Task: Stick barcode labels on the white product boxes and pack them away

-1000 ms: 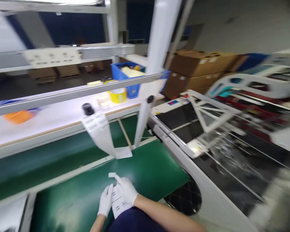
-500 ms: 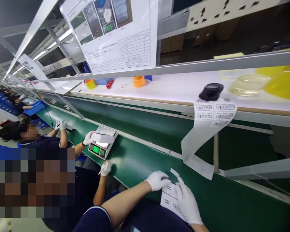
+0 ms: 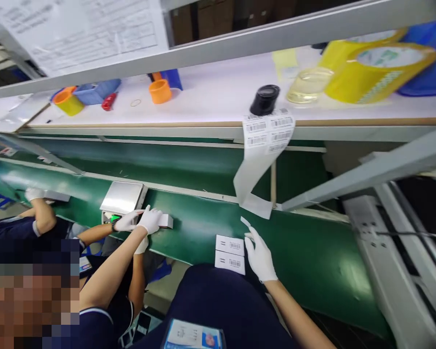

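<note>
My left hand [image 3: 150, 221], in a white glove, reaches far left and is closed over a small white box [image 3: 166, 221], whose right end sticks out past the fingers. Close beside it are a co-worker's gloved hands [image 3: 127, 221], by the scale. My right hand [image 3: 260, 256], also gloved, is above the green bench with a narrow white label strip [image 3: 245, 221] at its fingertips. Just left of that hand, two white boxes with printed barcodes lie edge to edge, a rear box [image 3: 229, 245] and a front box [image 3: 229, 262].
A scale [image 3: 122, 196] stands on the green bench [image 3: 312, 261] at left. From the shelf [image 3: 203, 104] hangs a barcode label strip [image 3: 256, 167], under a black cylinder [image 3: 265, 99]. Yellow tape rolls [image 3: 381, 72] lie there too. A metal post [image 3: 366, 167] slants at right.
My left hand has left the barcoded boxes and moved left to another white box near the co-worker. The right hand has come off the boxes, still with the label strip. The view has turned.
</note>
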